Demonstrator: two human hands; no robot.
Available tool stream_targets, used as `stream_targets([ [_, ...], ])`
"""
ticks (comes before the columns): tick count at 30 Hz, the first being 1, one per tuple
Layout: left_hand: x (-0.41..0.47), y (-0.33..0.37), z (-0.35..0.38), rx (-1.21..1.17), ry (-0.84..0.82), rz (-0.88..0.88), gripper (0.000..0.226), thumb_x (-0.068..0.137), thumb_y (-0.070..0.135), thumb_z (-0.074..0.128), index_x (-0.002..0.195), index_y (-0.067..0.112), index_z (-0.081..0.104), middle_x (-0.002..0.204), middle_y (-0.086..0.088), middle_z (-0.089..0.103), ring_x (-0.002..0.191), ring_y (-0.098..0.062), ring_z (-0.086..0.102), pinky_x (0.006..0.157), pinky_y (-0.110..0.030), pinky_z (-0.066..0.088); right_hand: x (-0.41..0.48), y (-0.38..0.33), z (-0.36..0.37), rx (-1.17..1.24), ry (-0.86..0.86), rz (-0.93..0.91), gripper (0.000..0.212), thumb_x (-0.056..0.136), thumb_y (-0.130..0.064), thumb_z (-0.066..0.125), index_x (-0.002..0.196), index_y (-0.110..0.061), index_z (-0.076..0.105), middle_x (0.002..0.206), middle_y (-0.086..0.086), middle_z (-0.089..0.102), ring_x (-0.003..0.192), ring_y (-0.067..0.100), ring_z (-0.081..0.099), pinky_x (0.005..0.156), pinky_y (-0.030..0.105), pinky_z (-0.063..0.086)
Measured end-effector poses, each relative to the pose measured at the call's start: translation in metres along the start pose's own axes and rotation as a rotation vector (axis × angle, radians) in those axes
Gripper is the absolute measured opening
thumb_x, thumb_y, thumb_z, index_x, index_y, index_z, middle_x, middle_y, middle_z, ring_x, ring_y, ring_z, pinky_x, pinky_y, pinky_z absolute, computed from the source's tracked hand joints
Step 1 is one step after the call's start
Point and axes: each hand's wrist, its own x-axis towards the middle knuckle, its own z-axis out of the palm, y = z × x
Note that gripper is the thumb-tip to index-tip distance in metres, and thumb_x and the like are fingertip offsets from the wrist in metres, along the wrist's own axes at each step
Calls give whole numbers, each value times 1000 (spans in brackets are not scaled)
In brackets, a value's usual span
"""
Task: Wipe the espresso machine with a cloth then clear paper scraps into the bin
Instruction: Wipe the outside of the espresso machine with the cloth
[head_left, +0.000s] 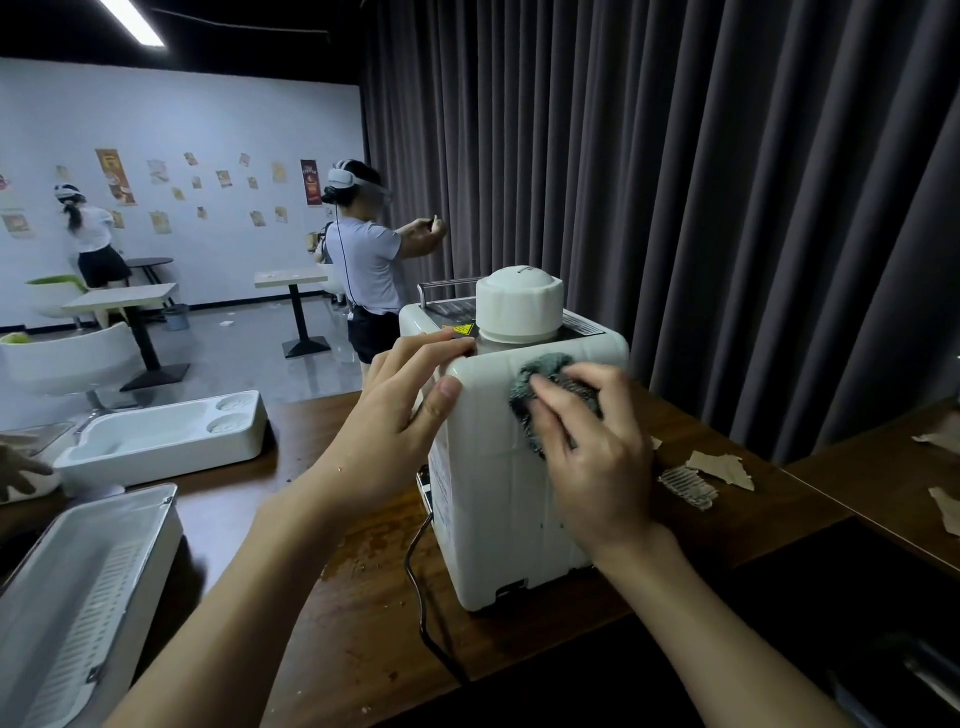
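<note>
Wiping looks to be the step in hand. At the far left a metal tray sits at the near edge of the tabletop, with a white moulded tray beyond it.

Next comes the left hand. Its fingers lie nearly straight over the top edge of the espresso machine and its thumb presses on the near panel, so it braces the corner and holds nothing. The machine stands upright mid-tabletop, and a black cord trails from its base toward the near edge.

High on the panel is the grey-green cloth, bunched into a wad. The right hand covers it, fingers curled over the wad and pressing it against the panel.

To wipe well, I would brace firmly with the left hand so the machine neither slides nor tips. I would spread the cloth flatter and work downward in overlapping strokes to the few dark specks lower on the panel, steering clear of the cord.

To the right, torn brown paper scraps lie on the tabletop just beside the machine, untouched, with more on the adjoining surface. I cannot pick out the bin for certain
</note>
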Motion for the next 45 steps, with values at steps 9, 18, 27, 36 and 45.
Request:
stream_targets([
  [9,1,-1,1,7,-3,2,40,100,51,35,139,47,42,134,39,34,136,3,28,108,-23,23,6,27,-6,13,189,356,16,90,-7,67,103,1,71,95,13,57,90,9,51,85,9,38],
  [18,1,1,2,10,16,16,37,101,45,37,137,43,44,140,21,39,138,-5,31,111,-27,25,-20,-41,19,29,72,155,13,93,-15,66,99,-7,74,89,8,60,81,25,62,69,37,53],
  [27,-1,3,0,7,10,9,40,101,45,37,140,40,44,143,19,40,140,-3,30,115,-30,26,-23,-32,14,38,-5,58,15,94,-16,65,99,-6,74,93,10,62,83,26,63,69,37,55],
  [36,-3,2,-9,27,-111,25,56,96,46,47,150,31,38,152,12,32,145,-15,28,117,-54,32,-16,14,-7,62,145,470,15,87,-6,71,99,1,68,100,14,60,94,8,53,84,8,39],
  [45,-3,4,-6,32,-80,41,58,97,46,48,150,21,41,152,0,35,146,-21,27,119,-53,28,-52,-47,19,58,2,329,38,88,-32,69,116,-5,67,123,14,53,117,27,53,102,23,41],
])
